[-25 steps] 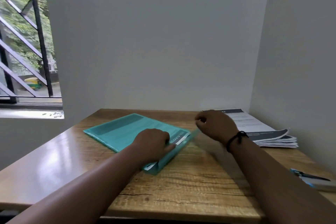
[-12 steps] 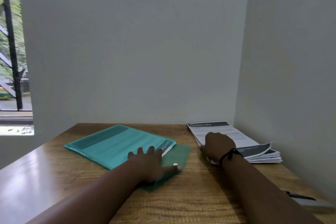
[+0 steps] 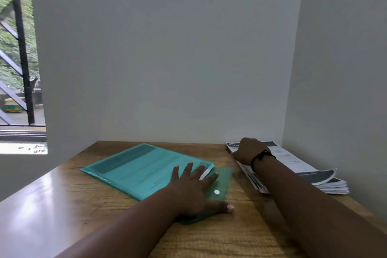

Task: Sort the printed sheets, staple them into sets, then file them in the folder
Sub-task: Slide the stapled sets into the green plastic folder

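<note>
A teal see-through folder (image 3: 136, 165) lies on the wooden table (image 3: 209, 236) with a printed sheet showing inside it. Its flap (image 3: 225, 180) lies open toward the right, with a white snap button (image 3: 217, 192) on it. My left hand (image 3: 192, 190) presses flat on the folder's near right end, fingers spread and thumb stretched along the flap's front edge. A stack of printed sheets (image 3: 303, 169) sits in the back right corner. My right hand (image 3: 249, 151) is on the stack's far left part with fingers curled over the top sheets; its fingertips are hidden.
White walls close the table at the back and on the right, tight against the stack. A barred window (image 3: 18, 69) is on the left. Bare tabletop shows at the left and in front of the folder.
The folder's flap went from half raised to lying open flat. My left hand spread flat on the folder. My right hand left the flap, reached the stack and moved toward its far end.
</note>
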`<state>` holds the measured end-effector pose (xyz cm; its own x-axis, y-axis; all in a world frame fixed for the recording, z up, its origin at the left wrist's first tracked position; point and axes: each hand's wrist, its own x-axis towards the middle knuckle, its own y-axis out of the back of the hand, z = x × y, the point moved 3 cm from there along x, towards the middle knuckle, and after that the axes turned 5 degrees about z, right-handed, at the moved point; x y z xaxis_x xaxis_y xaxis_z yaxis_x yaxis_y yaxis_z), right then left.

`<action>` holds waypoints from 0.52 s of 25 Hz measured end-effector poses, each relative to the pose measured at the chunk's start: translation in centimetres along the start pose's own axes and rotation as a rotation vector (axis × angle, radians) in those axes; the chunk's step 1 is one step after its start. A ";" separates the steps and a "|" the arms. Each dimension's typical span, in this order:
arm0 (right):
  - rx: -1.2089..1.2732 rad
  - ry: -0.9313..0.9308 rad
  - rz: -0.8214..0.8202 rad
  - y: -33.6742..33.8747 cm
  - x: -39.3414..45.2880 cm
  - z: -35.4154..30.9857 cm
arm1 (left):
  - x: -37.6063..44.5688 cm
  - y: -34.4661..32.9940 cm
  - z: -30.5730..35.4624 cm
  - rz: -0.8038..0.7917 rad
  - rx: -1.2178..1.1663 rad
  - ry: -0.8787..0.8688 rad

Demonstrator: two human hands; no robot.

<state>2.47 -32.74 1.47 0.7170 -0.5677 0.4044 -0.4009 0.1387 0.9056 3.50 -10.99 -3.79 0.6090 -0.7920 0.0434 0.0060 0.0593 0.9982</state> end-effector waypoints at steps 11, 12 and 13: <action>-0.142 -0.046 -0.009 -4.3 6.8 -1.0 | 1.2 -1.3 -0.9 -0.112 -0.143 0.084; -0.150 -0.032 0.000 -4.5 7.0 -1.1 | 1.3 -1.2 -1.0 -0.106 -0.141 0.083; -0.154 -0.016 0.009 -4.6 7.0 -1.2 | 1.4 -1.2 -1.1 -0.100 -0.140 0.079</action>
<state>10.03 -36.36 0.31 0.7038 -0.5788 0.4120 -0.3145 0.2662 0.9112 5.20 -11.48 -4.96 0.6605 -0.7480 -0.0646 0.1762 0.0708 0.9818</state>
